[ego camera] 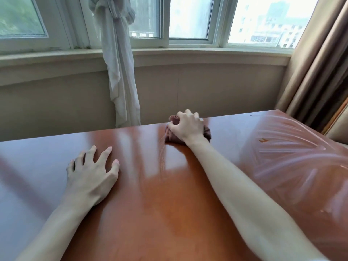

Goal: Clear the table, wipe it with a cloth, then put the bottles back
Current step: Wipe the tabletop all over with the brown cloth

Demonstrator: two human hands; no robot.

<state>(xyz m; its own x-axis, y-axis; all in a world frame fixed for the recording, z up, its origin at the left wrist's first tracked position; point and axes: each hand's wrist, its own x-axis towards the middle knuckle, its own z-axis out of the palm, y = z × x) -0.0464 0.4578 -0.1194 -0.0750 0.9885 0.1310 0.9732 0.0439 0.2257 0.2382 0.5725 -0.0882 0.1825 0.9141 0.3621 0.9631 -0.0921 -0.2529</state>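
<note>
A glossy reddish-brown wooden table (150,194) fills the lower half of the view. My right hand (187,127) is stretched out to the table's far edge and is closed on a bunched dark brown cloth (206,132), pressing it onto the surface. Wet streaks (286,159) arc across the right part of the tabletop. My left hand (92,171) rests flat on the table nearer to me, fingers spread, holding nothing. No bottles are in view.
Beyond the far edge is a beige wall under a window sill (169,53). A knotted white sheer curtain (120,72) hangs down behind the table's middle. Brown drapes (318,72) hang at the right, close to the table's far right corner.
</note>
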